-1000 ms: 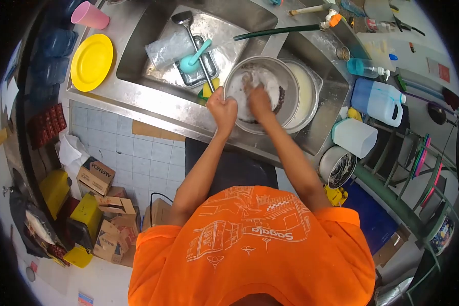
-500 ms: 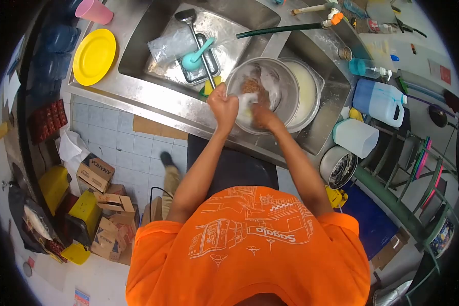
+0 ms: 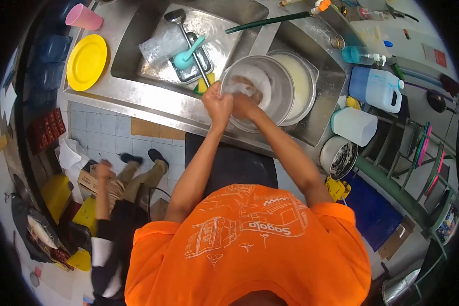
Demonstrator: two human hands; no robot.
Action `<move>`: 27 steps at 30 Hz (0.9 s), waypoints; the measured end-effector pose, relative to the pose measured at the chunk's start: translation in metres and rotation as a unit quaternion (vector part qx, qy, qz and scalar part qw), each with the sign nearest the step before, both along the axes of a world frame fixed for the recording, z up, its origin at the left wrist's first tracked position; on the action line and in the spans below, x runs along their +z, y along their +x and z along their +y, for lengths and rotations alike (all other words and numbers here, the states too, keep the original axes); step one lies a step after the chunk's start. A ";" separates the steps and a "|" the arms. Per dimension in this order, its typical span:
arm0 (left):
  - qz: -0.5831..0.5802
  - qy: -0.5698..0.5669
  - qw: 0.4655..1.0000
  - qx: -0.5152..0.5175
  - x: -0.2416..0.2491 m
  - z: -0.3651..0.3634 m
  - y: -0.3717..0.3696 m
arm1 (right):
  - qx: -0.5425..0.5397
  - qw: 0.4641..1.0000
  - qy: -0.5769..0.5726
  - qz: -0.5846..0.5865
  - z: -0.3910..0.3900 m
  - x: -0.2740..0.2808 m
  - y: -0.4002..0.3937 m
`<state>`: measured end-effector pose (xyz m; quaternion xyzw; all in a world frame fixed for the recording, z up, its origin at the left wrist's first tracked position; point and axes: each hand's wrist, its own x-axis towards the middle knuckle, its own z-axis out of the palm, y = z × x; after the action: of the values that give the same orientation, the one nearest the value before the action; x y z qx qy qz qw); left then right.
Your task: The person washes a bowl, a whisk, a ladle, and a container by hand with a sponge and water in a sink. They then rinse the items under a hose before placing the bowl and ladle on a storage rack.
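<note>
Head view, left hand [image 3: 218, 106] clenched at metal pot [image 3: 283, 93], right hand [image 3: 246, 105] inside it (grip unclear)

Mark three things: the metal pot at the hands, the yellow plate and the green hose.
Metal pot [image 3: 284, 92]: head view, inner wall, picture's right side.
Yellow plate [image 3: 86, 62]: head view, bare centre.
Green hose [image 3: 268, 23]: head view, midway along its length.

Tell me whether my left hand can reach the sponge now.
Probably yes: the yellow sponge lies just beyond your left hand, though that hand grips the metal pot and the ladle's handle appears to cross the sponge.
</note>
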<state>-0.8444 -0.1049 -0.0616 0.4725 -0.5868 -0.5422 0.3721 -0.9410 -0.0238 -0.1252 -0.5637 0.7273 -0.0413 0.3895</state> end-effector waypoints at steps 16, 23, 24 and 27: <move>0.110 0.087 0.990 0.012 -0.006 -0.011 -0.012 | -0.157 0.940 -0.272 0.136 0.001 0.056 -0.027; 0.074 0.085 0.993 -0.022 0.014 -0.008 -0.016 | -0.239 0.961 -0.139 0.010 -0.026 0.026 -0.035; 0.093 0.104 0.990 -0.005 0.014 -0.008 -0.015 | -0.213 0.966 -0.136 0.058 -0.031 0.024 -0.047; 0.110 0.064 0.992 0.015 -0.025 -0.004 -0.011 | -0.247 0.960 -0.112 0.072 -0.028 0.020 -0.062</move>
<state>-0.8557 -0.1086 -0.0866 0.4414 -0.4996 -0.6216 0.4114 -1.0026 -0.0521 -0.1051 -0.4079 0.8608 -0.1765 0.2481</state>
